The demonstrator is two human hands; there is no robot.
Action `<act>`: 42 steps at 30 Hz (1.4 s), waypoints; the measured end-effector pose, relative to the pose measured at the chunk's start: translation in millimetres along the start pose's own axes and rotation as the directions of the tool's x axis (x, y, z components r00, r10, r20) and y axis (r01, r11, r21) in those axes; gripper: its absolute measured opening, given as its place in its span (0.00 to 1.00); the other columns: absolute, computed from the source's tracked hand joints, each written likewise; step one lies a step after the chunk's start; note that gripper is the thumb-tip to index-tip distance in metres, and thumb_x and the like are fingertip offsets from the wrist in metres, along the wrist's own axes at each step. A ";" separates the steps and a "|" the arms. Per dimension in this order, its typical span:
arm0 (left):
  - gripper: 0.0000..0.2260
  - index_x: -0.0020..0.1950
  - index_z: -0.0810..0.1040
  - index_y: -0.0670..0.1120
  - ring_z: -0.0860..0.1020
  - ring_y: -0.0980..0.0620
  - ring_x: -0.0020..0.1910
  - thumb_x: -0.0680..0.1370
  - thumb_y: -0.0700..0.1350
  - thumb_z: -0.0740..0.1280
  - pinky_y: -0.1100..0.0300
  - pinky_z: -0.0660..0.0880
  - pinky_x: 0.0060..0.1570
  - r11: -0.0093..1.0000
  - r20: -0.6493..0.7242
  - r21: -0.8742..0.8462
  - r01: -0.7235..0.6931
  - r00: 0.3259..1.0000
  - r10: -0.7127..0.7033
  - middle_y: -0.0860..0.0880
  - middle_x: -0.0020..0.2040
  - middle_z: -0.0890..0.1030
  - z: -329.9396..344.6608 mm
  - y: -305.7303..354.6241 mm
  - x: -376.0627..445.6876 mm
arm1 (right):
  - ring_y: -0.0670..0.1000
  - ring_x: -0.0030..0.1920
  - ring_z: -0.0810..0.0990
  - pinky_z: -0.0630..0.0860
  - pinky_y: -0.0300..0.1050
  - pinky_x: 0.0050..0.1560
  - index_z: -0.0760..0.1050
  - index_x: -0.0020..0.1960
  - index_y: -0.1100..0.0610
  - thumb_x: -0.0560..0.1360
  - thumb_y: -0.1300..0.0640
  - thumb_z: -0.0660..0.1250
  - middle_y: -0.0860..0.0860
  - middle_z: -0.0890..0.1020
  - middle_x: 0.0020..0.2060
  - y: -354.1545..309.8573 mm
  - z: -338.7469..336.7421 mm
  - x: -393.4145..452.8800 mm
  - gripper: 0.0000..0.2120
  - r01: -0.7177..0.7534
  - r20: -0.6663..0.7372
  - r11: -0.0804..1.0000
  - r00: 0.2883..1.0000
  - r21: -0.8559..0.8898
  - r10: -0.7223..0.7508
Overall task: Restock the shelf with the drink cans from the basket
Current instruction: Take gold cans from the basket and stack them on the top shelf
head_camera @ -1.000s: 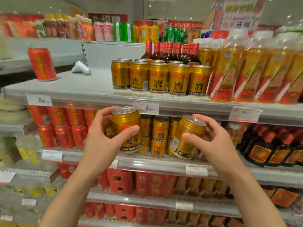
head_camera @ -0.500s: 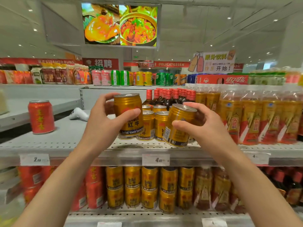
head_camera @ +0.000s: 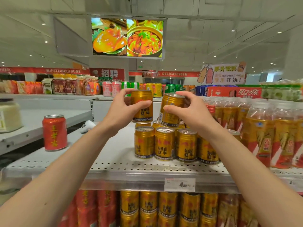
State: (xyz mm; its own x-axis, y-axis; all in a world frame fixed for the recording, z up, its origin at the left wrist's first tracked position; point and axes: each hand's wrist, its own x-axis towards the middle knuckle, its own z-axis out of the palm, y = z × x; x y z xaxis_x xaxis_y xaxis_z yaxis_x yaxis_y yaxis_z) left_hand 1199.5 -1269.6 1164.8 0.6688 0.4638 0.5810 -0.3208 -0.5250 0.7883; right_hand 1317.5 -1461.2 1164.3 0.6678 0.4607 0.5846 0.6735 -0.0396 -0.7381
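The left hand (head_camera: 122, 112) grips a gold can (head_camera: 142, 106) upright, thumb across its front and fingers curled round its back, above the left end of the gold cans standing on the shelf (head_camera: 114, 154). Just beside it, the right hand (head_camera: 191, 112) holds a second gold can (head_camera: 171, 110), tilted with its top leaning right, thumb on the front and fingers over the rim. The two held cans are close together but not touching. Below them a front row of gold cans (head_camera: 164, 145) stands near the shelf's edge, with more cans behind; whether either held can touches those beneath cannot be told.

At the far left of the same perforated grey shelf a lone red can (head_camera: 54, 132) stands well apart from the gold ones, and a small white object (head_camera: 87, 126) lies farther back. Right of the gold cans stand bottles of orange drink (head_camera: 262, 136). A price tag (head_camera: 179, 184) hangs on the shelf's front edge, and more gold and red cans fill the shelf below. Overhead, a screen (head_camera: 127, 37) showing food hangs from the ceiling.
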 end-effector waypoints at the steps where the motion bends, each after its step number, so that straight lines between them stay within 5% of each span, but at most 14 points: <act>1: 0.31 0.73 0.69 0.51 0.79 0.58 0.55 0.73 0.53 0.77 0.66 0.77 0.40 1.000 0.017 0.002 0.009 1.000 -0.009 0.52 0.60 0.80 1.5 -4.2 3.3 | 0.50 0.62 0.80 0.81 0.53 0.62 0.68 0.76 0.49 0.68 0.44 0.80 0.49 0.79 0.65 2.5 3.3 4.2 0.41 -0.006 0.011 1.000 1.000 -0.004 0.006; 10: 0.30 0.72 0.72 0.52 0.81 0.53 0.59 0.73 0.53 0.77 0.58 0.80 0.52 0.997 0.066 -0.038 0.063 0.996 -0.060 0.50 0.62 0.82 1.5 -38.9 6.1 | 0.48 0.62 0.80 0.80 0.47 0.60 0.68 0.76 0.50 0.68 0.43 0.80 0.48 0.80 0.64 14.7 13.4 12.9 0.41 -0.015 0.068 0.998 0.997 -0.060 0.019; 15: 0.33 0.73 0.72 0.53 0.82 0.51 0.60 0.70 0.57 0.77 0.49 0.80 0.60 0.998 0.099 -0.056 0.036 0.995 -0.030 0.50 0.62 0.83 -0.5 -43.0 5.1 | 0.46 0.62 0.79 0.76 0.34 0.50 0.67 0.77 0.49 0.70 0.42 0.78 0.46 0.78 0.66 14.4 14.7 8.7 0.39 0.007 0.098 0.995 0.995 -0.103 0.003; 21: 0.32 0.73 0.72 0.62 0.80 0.52 0.64 0.71 0.66 0.73 0.45 0.78 0.64 1.000 0.218 0.014 0.001 0.976 -0.004 0.53 0.66 0.81 2.6 -45.8 -0.3 | 0.34 0.51 0.76 0.72 0.27 0.41 0.63 0.79 0.47 0.71 0.39 0.76 0.42 0.75 0.65 10.2 9.3 1.9 0.41 0.059 0.155 0.969 0.988 -0.242 -0.021; 27: 0.41 0.80 0.56 0.65 0.76 0.49 0.66 0.71 0.65 0.72 0.51 0.77 0.59 0.992 0.294 0.124 0.026 0.954 -0.062 0.52 0.70 0.73 -0.7 -46.9 -6.4 | 0.51 0.68 0.76 0.72 0.45 0.64 0.43 0.82 0.44 0.67 0.41 0.80 0.50 0.70 0.76 14.2 4.2 -5.2 0.58 0.063 0.307 0.925 0.950 -0.374 0.059; 34: 0.46 0.80 0.55 0.65 0.79 0.45 0.64 0.70 0.52 0.79 0.42 0.79 0.61 0.991 0.314 0.126 0.040 0.946 -0.078 0.48 0.70 0.76 -2.4 -48.6 -12.6 | 0.46 0.68 0.71 0.69 0.43 0.63 0.39 0.82 0.44 0.66 0.46 0.82 0.50 0.68 0.77 15.2 5.9 -8.9 0.62 0.089 0.338 0.922 0.940 -0.377 0.048; 42: 0.45 0.79 0.58 0.66 0.84 0.49 0.57 0.68 0.56 0.80 0.46 0.82 0.56 0.989 0.294 0.148 0.020 0.954 -0.063 0.48 0.66 0.79 -12.6 -50.4 -17.5 | 0.44 0.65 0.70 0.70 0.40 0.63 0.42 0.82 0.46 0.66 0.46 0.83 0.50 0.69 0.77 14.9 8.3 -11.3 0.61 0.126 0.326 0.927 0.945 -0.354 -0.004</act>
State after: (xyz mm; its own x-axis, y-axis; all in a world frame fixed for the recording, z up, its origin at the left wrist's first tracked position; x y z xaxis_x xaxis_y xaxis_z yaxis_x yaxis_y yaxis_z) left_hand 1195.6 -1242.3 1117.4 0.8552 0.2660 0.4448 -0.2045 -0.6155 0.7612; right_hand 1317.3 -1459.7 1143.9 0.5252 0.7250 0.4455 0.8204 -0.2923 -0.4915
